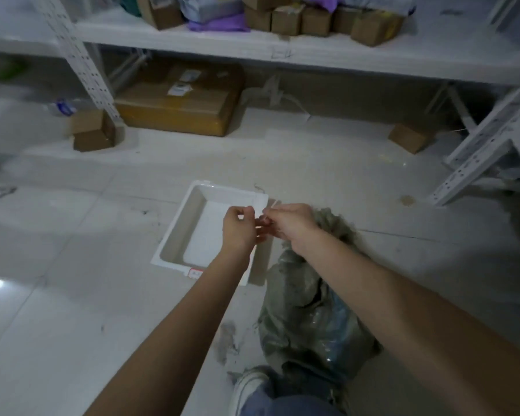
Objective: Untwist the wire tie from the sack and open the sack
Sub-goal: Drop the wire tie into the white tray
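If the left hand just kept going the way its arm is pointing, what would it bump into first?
Probably the right hand, since the left hand reaches up and rightward with fingertips nearly meeting it around the wire tie. Passing beneath, it would likely cross the white tray on the floor; depth is hard to judge.

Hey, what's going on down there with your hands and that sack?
Left hand and right hand pinching the wire tie. Sack neck still bunched. White tray just beyond, no obstruction.

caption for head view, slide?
Both hands, left and right, work the wire tie above the sack.
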